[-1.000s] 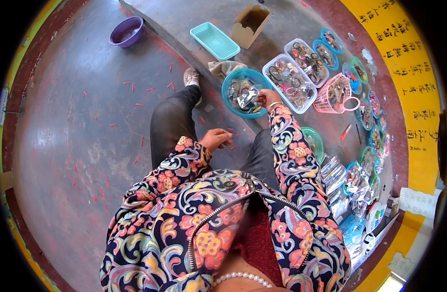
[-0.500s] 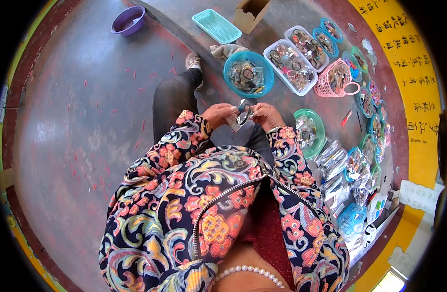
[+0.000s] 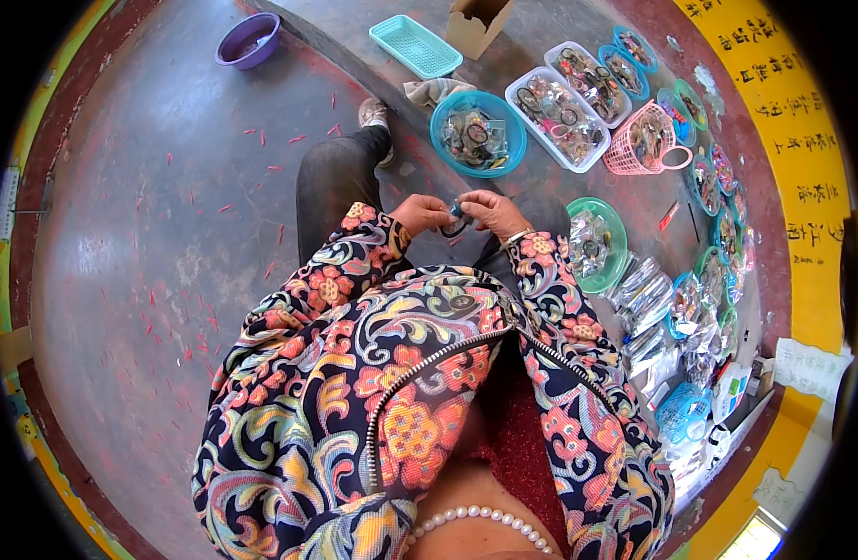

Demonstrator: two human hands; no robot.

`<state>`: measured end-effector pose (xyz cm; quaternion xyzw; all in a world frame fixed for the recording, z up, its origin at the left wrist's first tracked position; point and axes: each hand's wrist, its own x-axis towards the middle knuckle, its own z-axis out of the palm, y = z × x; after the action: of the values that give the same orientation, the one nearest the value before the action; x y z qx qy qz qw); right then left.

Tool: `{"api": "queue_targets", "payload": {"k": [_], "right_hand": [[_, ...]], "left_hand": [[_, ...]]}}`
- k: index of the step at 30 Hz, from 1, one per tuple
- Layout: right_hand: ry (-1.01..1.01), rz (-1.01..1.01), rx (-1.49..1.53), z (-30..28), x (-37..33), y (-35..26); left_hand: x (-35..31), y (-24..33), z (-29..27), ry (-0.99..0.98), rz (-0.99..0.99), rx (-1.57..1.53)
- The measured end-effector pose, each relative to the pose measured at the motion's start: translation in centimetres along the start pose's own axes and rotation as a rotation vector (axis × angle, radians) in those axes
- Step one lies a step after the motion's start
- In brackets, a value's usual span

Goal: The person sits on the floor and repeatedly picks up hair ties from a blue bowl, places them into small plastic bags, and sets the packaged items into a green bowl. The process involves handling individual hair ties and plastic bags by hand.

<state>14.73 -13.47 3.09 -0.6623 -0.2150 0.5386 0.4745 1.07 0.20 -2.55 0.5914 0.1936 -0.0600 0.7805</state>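
Observation:
In front of my knees my left hand (image 3: 421, 215) and my right hand (image 3: 494, 213) meet over a small dark hair tie (image 3: 455, 227) with a teal piece at its top. Fingertips of both hands pinch it. A bit of clear wrap seems to lie at its lower end, but the fingers hide most of it. Beyond my hands stands a round blue basin (image 3: 440, 157) heaped with small bagged accessories. Closer to my right forearm, a green basin (image 3: 619, 252) holds more clear packets.
Two white trays (image 3: 590, 168) of accessories and a pink basket (image 3: 625, 164) stand far right. Silver packets (image 3: 646, 299) pile up at the right, near several small basins. A mint tray (image 3: 382, 34), a cardboard box (image 3: 466, 35) and a purple basin (image 3: 233, 62) lie farther off. Red scraps dot the floor.
The clear bag around the dark loop showed plainly before and is now mostly out of sight. My right hand has shifted left, closer to my left hand, its fingers now at the teal piece.

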Motion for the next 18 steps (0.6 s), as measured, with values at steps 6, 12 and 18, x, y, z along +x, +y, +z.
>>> {"api": "queue_targets", "payload": {"k": [6,12,18], "right_hand": [[0.028,-0.084,0.085,0.1,0.5,1.2],[0.166,-0.142,0.214,0.4,1.0,2.3],[0.221,-0.156,0.225,0.7,1.4,2.8]], "left_hand": [[0.0,-0.1,0.3,-0.011,-0.023,0.100],[-0.1,0.5,0.2,-0.012,-0.079,0.058],[-0.2,0.7,0.2,-0.010,-0.119,0.011]]}}
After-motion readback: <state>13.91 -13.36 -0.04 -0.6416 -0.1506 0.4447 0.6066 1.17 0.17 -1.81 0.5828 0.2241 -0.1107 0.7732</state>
